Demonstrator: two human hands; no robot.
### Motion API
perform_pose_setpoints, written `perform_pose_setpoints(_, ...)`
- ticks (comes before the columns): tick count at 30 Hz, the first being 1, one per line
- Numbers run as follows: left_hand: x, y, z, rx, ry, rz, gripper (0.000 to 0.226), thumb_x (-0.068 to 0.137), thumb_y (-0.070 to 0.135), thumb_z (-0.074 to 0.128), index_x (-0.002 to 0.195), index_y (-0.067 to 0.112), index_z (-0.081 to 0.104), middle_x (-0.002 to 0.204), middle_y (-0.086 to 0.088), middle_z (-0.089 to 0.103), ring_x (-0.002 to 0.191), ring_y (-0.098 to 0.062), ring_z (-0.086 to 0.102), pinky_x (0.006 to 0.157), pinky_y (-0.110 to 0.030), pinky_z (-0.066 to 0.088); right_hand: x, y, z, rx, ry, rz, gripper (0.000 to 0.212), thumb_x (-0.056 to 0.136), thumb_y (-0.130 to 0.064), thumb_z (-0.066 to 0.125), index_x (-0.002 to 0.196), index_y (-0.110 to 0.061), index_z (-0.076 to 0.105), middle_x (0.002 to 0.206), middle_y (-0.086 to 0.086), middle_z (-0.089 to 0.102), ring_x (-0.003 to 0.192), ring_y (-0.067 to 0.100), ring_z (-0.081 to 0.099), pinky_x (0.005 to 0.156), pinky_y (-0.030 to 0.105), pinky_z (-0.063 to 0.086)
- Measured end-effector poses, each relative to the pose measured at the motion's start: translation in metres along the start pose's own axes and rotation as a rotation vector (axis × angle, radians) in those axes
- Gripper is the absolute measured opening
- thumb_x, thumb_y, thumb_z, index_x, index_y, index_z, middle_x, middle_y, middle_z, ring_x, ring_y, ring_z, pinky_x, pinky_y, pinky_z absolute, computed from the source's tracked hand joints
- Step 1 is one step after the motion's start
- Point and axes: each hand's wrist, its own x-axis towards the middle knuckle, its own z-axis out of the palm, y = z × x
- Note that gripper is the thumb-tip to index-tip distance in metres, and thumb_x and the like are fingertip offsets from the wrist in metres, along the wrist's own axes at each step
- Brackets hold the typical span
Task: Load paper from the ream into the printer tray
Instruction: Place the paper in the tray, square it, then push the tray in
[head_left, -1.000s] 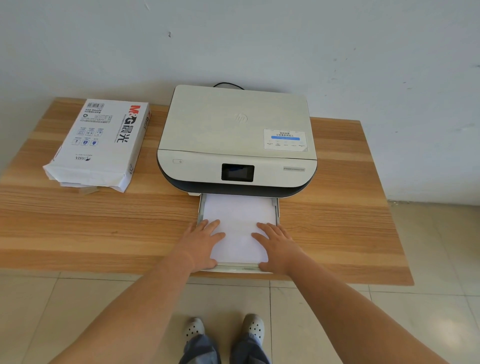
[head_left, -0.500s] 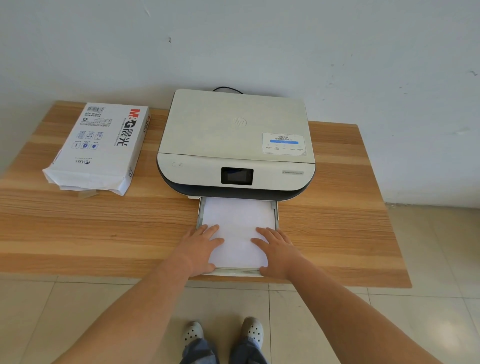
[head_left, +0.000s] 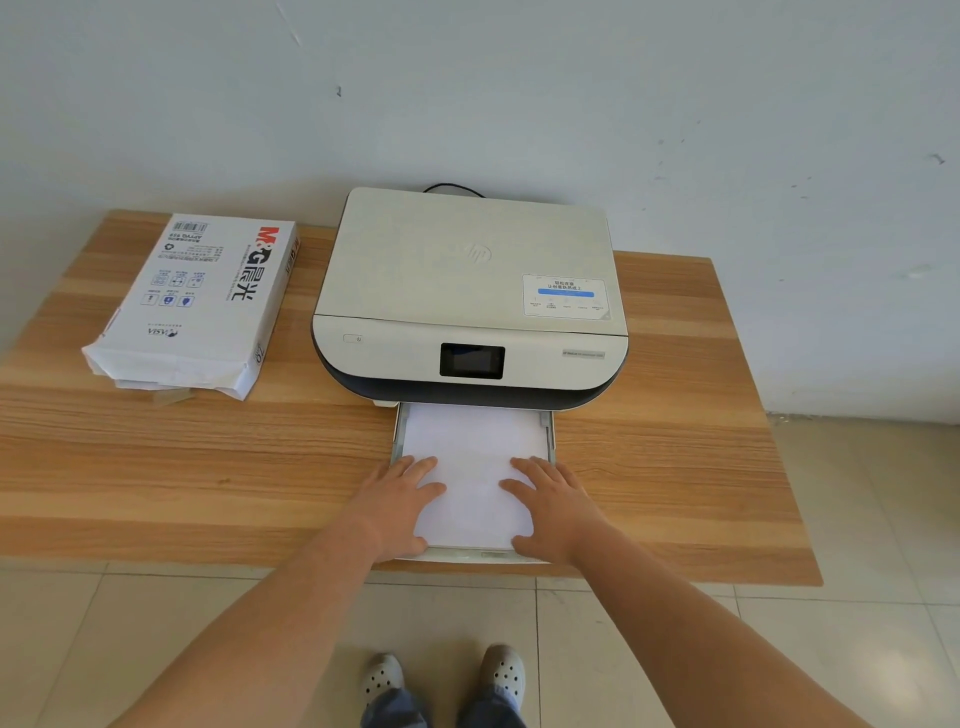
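Observation:
A white printer (head_left: 467, 291) stands at the middle back of the wooden table (head_left: 675, 467). Its paper tray (head_left: 549, 436) is pulled out toward me and holds a stack of white paper (head_left: 470, 467). My left hand (head_left: 397, 501) lies flat on the paper's left side, fingers straight. On the right side of the paper my right hand (head_left: 556, 506) lies flat the same way. The opened ream (head_left: 197, 301), white with red and black print, lies on the table to the left of the printer.
A black cable (head_left: 452, 188) runs behind the printer against the white wall. The table's front edge is just under the tray's end. Below it is tiled floor (head_left: 156, 623) with my feet in white clogs (head_left: 441, 675).
Both hands and the tray with paper have slid a little toward the printer. The view has shifted slightly.

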Motion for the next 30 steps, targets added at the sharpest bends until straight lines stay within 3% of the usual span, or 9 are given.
perform_pose_setpoints(7,0.0022,-0.0006,0.0006,0.054,-0.014,0.008,0.076,0.084,0.042,0.06,0.149,0.034,0.021,0.162,0.002,-0.002,0.148,-0.026,0.002,0.12,-0.05,0.006,0.0053,-0.0042,0.0028,-0.053,-0.038,0.0,0.08,0.082,-0.047,0.06,0.15,-0.03,0.021,0.162,0.002,0.004,0.147,0.025,0.005,0.12,0.048,-0.002)
perform_pose_setpoints(30,0.0019,-0.0001,-0.0015,0.053,-0.031,0.012,0.075,0.086,0.038,0.058,0.15,0.036,0.018,0.162,0.002,-0.003,0.148,-0.026,0.0,0.12,-0.049,0.003,0.003,-0.0039,0.0026,0.004,-0.034,0.039,0.074,0.086,-0.045,0.055,0.15,-0.031,0.02,0.162,-0.001,0.003,0.148,0.024,0.001,0.119,0.047,-0.004)
